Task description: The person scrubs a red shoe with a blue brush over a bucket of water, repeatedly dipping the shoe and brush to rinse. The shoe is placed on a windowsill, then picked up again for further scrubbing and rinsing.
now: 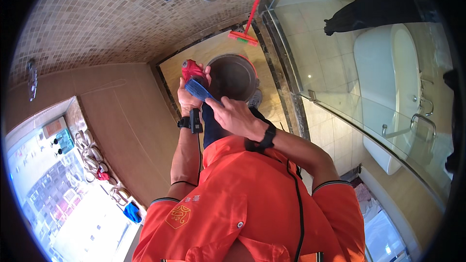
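At far left, we note several sandals (90,157) beside the window (46,204). To their right, our left hand (188,99) grasps a red item (191,69), apparently a shoe, at the left edge of the grey bucket (246,68). A blue brush (196,89) lies across its near end; we cannot confirm bristle contact. Our right hand (232,118) grips the brush handle. For even brushing, we recommend a firm left-hand hold, short strokes directed away from the supporting fingers, and work positioned over the bucket to catch residue. Farther right are a red broom (242,38) and, beyond the glass panel (335,104), a white bathtub (388,63).
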### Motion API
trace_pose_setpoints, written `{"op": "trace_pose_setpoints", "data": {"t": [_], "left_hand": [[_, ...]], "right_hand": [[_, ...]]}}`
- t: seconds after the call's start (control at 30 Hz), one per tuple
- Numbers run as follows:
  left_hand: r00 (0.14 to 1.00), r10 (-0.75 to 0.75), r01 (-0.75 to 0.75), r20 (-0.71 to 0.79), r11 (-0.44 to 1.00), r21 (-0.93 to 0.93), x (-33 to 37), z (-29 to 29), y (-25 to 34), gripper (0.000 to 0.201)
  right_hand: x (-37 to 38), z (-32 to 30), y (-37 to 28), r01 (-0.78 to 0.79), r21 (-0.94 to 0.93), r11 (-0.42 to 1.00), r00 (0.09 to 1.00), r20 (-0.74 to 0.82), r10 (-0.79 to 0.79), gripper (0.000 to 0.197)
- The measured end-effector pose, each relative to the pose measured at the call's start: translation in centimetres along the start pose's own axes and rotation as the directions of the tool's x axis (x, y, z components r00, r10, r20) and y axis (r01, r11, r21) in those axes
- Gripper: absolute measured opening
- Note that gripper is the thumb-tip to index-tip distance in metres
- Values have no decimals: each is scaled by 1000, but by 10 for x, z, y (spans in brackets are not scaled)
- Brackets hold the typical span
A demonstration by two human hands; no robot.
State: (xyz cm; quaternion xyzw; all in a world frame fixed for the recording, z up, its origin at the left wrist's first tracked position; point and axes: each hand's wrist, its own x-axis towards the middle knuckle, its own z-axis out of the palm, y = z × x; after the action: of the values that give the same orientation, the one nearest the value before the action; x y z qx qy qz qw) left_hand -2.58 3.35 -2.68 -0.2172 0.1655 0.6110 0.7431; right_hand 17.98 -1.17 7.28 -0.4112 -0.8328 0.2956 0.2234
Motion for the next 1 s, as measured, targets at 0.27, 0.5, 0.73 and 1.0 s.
{"op": "trace_pose_setpoints", "data": {"t": [0.27, 0.5, 0.73, 1.0], "left_hand": [[1000, 0, -4, 14, 964, 265, 0, 1, -19, 68], [998, 32, -12, -48, 932, 362, -13, -6, -26, 60], [995, -83, 97, -52, 893, 439, -24, 3, -34, 59], [990, 14, 67, -138, 825, 561, -30, 9, -36, 73]], "right_hand": [[17, 11, 15, -94, 34, 995, 994, -54, 96, 41], [26, 12, 27, -186, 24, 982, 982, -36, 187, 37], [6, 5, 18, -147, 1, 989, 988, -51, 147, 43], [23, 28, 38, -135, -30, 990, 991, -21, 134, 35]]}}
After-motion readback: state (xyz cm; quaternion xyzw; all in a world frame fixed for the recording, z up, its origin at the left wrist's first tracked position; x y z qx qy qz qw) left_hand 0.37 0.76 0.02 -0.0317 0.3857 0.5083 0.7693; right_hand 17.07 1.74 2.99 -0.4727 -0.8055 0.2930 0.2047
